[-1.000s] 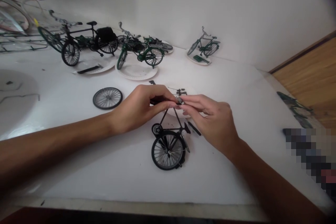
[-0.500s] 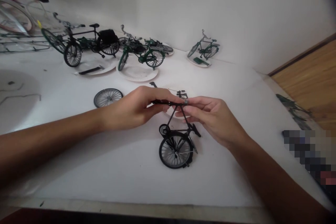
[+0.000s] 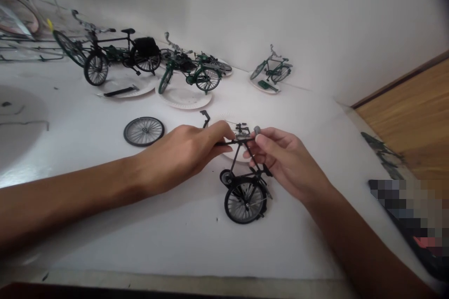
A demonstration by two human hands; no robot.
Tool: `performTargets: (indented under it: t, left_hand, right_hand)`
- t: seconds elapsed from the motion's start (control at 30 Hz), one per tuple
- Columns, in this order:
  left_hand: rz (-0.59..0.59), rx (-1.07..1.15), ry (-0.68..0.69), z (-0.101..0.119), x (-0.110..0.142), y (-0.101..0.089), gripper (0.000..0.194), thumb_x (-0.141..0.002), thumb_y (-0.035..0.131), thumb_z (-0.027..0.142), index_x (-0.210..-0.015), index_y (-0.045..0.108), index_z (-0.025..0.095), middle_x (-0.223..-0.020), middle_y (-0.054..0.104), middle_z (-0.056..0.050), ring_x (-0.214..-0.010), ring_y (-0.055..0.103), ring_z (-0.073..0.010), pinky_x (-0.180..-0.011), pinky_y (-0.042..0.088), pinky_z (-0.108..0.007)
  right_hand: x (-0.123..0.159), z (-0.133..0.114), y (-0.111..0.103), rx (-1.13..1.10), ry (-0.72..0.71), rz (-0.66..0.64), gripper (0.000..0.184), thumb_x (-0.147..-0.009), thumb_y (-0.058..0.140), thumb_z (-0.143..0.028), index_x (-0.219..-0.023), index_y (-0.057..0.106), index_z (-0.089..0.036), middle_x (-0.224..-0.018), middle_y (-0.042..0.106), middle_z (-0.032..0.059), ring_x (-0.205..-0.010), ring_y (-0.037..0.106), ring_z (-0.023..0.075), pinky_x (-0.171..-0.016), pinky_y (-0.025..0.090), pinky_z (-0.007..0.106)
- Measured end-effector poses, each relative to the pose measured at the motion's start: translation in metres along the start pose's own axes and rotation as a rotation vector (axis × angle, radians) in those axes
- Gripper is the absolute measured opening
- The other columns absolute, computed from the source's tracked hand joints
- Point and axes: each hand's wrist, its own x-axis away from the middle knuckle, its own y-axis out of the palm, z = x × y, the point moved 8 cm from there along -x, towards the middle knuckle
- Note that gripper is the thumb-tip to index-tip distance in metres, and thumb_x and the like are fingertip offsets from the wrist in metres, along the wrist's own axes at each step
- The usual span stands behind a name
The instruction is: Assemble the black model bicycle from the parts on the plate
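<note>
Both grips pinch the bike frame (image 3: 242,163) | right hand (image 3: 284,161) now holds, seemingly, a small grey part (image 3: 257,129)

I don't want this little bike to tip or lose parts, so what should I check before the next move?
1. Left hand pinching the top bar of the black bike: ok.
2. Right hand holding a small grey part at its fingertips: ok.
3. Bike's one fitted wheel resting on the table: ok.
4. Loose wheel lying flat, apart from both hands: ok.
5. Grey part lined up with the frame: cannot tell.
</note>
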Motion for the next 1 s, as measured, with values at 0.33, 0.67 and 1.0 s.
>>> performTargets:
  t: [0.33,0.67,1.0]
  left_hand:
    - [-0.13,0.057,-0.038,-0.004,0.001,0.008,0.037,-0.087,0.047,0.007,-0.12,0.051,0.022,-0.077,0.067,-0.002,-0.061,0.062,-0.016,-0.051,0.031,-0.024]
    - [-0.069,-0.294,0.038,0.006,-0.006,0.004,0.031,-0.102,0.051,0.029,-0.077,0.061,0.016,-0.066,0.065,-0.001,-0.048,0.051,-0.0121,-0.048,0.019,-0.03]
    - [-0.052,-0.367,0.089,0.011,-0.007,0.005,0.029,-0.102,0.046,0.029,-0.077,0.055,0.017,-0.064,0.06,0.0,-0.044,0.039,-0.0107,-0.045,0.012,-0.029]
  right_hand:
    - [0.003,-0.002,0.004,0.125,-0.095,0.054,0.023,-0.08,0.084,-0.035,-0.088,0.068,-0.022,-0.084,0.076,0.0009,-0.066,0.074,0.0154,-0.063,0.063,0.029]
    - [0.005,0.001,0.015,0.084,-0.068,-0.038,0.015,-0.085,0.08,-0.032,-0.088,0.07,-0.022,-0.087,0.073,0.0013,-0.073,0.074,0.0155,-0.057,0.063,0.025]
    - [0.007,0.006,0.023,0.051,-0.036,-0.018,0.017,-0.093,0.071,-0.039,-0.091,0.07,-0.022,-0.08,0.069,0.0007,-0.07,0.069,0.0139,-0.061,0.064,0.027]
